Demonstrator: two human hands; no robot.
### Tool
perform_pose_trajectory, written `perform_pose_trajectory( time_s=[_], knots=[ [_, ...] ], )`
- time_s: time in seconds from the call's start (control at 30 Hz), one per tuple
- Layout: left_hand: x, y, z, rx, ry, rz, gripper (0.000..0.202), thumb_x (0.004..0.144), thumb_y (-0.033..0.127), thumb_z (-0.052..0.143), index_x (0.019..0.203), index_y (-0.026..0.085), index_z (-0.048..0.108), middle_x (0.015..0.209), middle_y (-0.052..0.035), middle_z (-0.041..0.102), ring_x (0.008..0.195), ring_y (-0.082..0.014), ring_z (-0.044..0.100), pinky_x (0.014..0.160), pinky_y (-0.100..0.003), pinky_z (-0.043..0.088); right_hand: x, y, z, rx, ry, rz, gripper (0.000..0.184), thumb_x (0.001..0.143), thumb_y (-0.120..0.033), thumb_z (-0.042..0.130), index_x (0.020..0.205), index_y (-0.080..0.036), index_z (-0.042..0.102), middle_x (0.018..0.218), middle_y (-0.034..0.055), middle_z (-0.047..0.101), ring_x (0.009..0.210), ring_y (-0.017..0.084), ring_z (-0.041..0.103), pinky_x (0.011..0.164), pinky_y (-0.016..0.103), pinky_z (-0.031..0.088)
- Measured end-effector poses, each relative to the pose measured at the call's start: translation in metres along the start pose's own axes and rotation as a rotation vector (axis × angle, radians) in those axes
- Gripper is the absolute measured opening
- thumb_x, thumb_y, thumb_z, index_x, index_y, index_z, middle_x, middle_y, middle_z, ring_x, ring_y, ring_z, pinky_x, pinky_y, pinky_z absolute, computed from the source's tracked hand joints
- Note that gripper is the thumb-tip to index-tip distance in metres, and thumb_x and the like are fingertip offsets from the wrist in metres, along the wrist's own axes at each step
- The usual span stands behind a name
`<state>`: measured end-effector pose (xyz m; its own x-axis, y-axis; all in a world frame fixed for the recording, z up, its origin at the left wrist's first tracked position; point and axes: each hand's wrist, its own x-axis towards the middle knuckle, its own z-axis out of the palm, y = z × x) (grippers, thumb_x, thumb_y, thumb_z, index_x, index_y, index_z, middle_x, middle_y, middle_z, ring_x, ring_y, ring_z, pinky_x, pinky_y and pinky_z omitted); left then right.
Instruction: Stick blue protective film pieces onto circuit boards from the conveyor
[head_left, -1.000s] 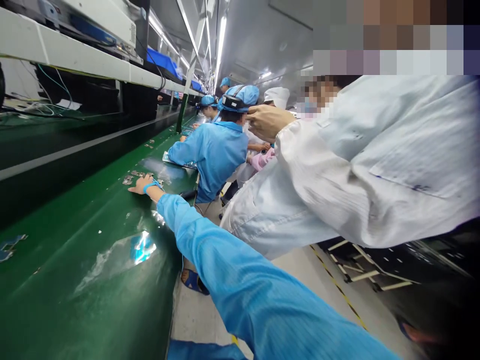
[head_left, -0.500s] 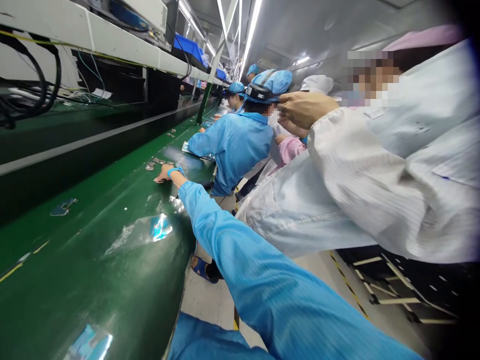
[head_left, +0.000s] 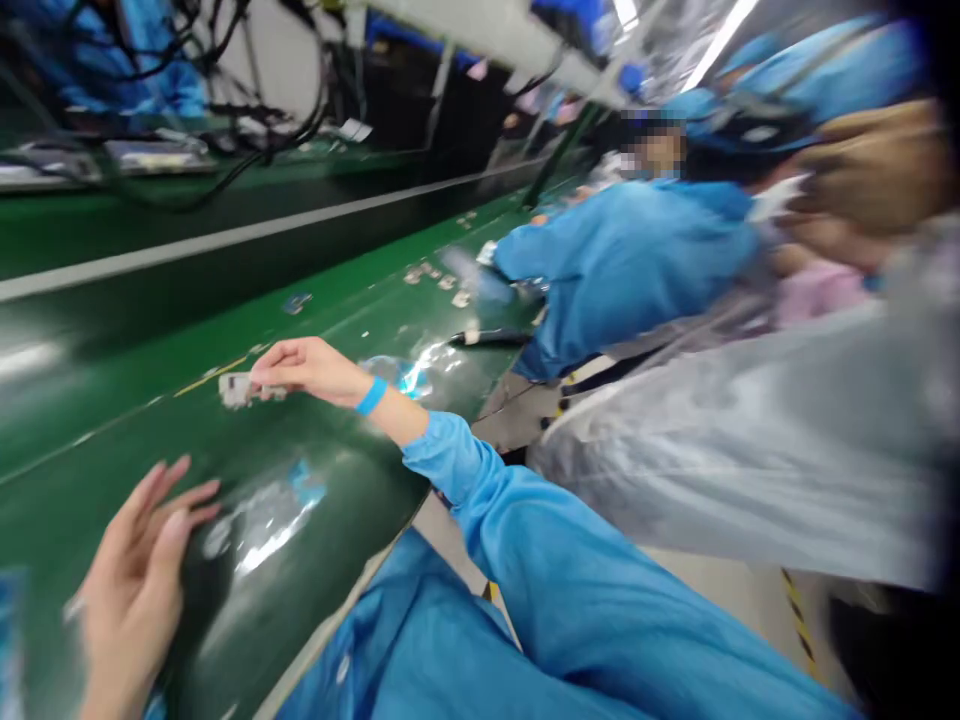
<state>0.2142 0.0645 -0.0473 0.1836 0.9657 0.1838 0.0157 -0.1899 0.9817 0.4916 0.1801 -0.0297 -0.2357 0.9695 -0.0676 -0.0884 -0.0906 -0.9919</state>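
Several fingertips of my right hand point(head_left: 300, 365) lie close together on a small metal-and-white part point(head_left: 240, 390), which sits on the glossy green conveyor belt point(head_left: 150, 420). I cannot tell whether they are clamping it or only resting on it. With a part this small on so slick a surface, I judge that a steady, square fingertip contact matters, so it does not skid or tip. My left hand point(head_left: 135, 590) hovers nearer the belt's near edge, its fingers spread apart and holding nothing. A blue wristband point(head_left: 371, 396) circles my right wrist. Farther along the belt lie more small parts point(head_left: 435, 272), and a black-handled tool point(head_left: 487, 338) rests beyond my right hand. A co-worker's blue smock point(head_left: 622, 270) leans over the belt's far end, while a white smock point(head_left: 750, 450) crowds its near side, and that person's blurred hand point(head_left: 877, 170) could get in my way.
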Motion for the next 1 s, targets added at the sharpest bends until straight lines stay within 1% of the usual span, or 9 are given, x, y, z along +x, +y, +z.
perform_pose_trajectory(
  time_s=[0.1, 0.2, 0.3, 0.37, 0.47, 0.57, 0.67, 0.77, 1.0],
  knots=[
    [-0.006, -0.014, -0.005, -0.238, 0.032, -0.038, 0.064, 0.107, 0.048, 0.072, 0.167, 0.056, 0.052, 0.184, 0.0081, 0.041, 0.169, -0.0302, 0.043, 0.136, -0.049, 0.046, -0.01, 0.029, 0.1, 0.342, -0.318, 0.034, 0.043, 0.076, -0.039, 0.105, 0.094, -0.015, 0.074, 0.088, 0.0043, 0.082, 0.079, 0.015, 0.076, 0.079, 0.027, 0.063],
    [0.008, -0.016, -0.015, -0.347, 0.177, -0.008, 0.042, 0.114, 0.049, 0.062, 0.153, 0.037, 0.072, 0.172, -0.005, 0.058, 0.161, -0.0254, 0.055, 0.134, -0.042, 0.045, -0.021, 0.035, 0.145, 0.2, -0.287, -0.03, 0.03, 0.092, -0.037, 0.092, 0.094, -0.016, 0.071, 0.091, 0.0034, 0.08, 0.082, 0.015, 0.076, 0.086, 0.03, 0.063],
    [0.022, -0.007, -0.033, -0.355, 0.332, -0.016, 0.037, 0.11, 0.046, 0.069, 0.136, 0.021, 0.081, 0.131, -0.0117, 0.082, 0.111, -0.0176, 0.08, 0.105, -0.029, 0.062, -0.037, 0.026, 0.131, -0.353, -0.073, -0.231, 0.021, 0.104, -0.036, 0.078, 0.113, -0.017, 0.072, 0.116, 0.0094, 0.081, 0.104, 0.021, 0.076, 0.099, 0.04, 0.062],
    [0.025, 0.001, -0.044, -0.268, 0.341, -0.079, 0.039, 0.107, 0.044, 0.072, 0.135, 0.018, 0.08, 0.09, -0.004, 0.078, 0.07, -0.0099, 0.067, 0.071, -0.02, 0.056, -0.058, 0.019, 0.103, -0.702, -0.034, -0.355, 0.024, 0.106, -0.035, 0.075, 0.122, -0.017, 0.074, 0.124, 0.0119, 0.08, 0.119, 0.028, 0.073, 0.11, 0.049, 0.059],
    [0.018, 0.006, -0.044, 0.077, 0.091, -0.172, 0.038, 0.106, 0.043, 0.071, 0.131, 0.017, 0.083, 0.066, 0.0032, 0.058, 0.055, -0.0094, 0.045, 0.054, -0.022, 0.035, -0.098, 0.021, 0.061, -0.935, -0.019, -0.385, 0.023, 0.112, -0.035, 0.066, 0.129, -0.023, 0.077, 0.129, 0.0115, 0.081, 0.126, 0.03, 0.073, 0.114, 0.051, 0.059],
    [0.006, 0.001, -0.021, 0.475, -0.341, -0.132, 0.047, 0.104, 0.049, 0.074, 0.141, 0.02, 0.082, 0.074, -0.0021, 0.073, 0.065, -0.0161, 0.061, 0.065, -0.026, 0.043, -0.133, 0.042, 0.041, -1.084, -0.113, -0.32, 0.042, 0.112, -0.038, 0.068, 0.151, -0.023, 0.07, 0.155, 0.0134, 0.073, 0.148, 0.032, 0.065, 0.126, 0.054, 0.054],
    [-0.005, -0.007, 0.004, 0.855, -0.578, -0.078, 0.068, 0.101, 0.053, 0.078, 0.162, 0.024, 0.067, 0.111, -0.0147, 0.087, 0.092, -0.0337, 0.081, 0.076, -0.034, 0.053, -0.152, 0.068, 0.045, -1.218, -0.2, -0.269, 0.062, 0.111, -0.043, 0.07, 0.167, -0.018, 0.057, 0.175, 0.0148, 0.053, 0.168, 0.032, 0.046, 0.136, 0.056, 0.044],
    [-0.01, -0.013, 0.013, 1.109, -0.602, -0.092, 0.057, 0.108, 0.052, 0.067, 0.159, 0.029, 0.069, 0.13, -0.0169, 0.084, 0.109, -0.0444, 0.083, 0.078, -0.041, 0.058, -0.154, 0.082, 0.053, -1.337, -0.202, -0.281, 0.055, 0.115, -0.047, 0.063, 0.163, -0.018, 0.062, 0.172, 0.0118, 0.055, 0.166, 0.028, 0.049, 0.138, 0.052, 0.04],
    [-0.01, -0.03, 0.002, 1.145, -0.568, -0.019, 0.047, 0.112, 0.047, 0.055, 0.148, 0.029, 0.079, 0.135, -0.0144, 0.081, 0.108, -0.0468, 0.084, 0.078, -0.048, 0.063, -0.144, 0.083, 0.051, -1.442, -0.162, -0.434, 0.043, 0.12, -0.039, 0.053, 0.15, -0.016, 0.073, 0.161, 0.0097, 0.068, 0.156, 0.025, 0.062, 0.13, 0.047, 0.049]
  ],
)
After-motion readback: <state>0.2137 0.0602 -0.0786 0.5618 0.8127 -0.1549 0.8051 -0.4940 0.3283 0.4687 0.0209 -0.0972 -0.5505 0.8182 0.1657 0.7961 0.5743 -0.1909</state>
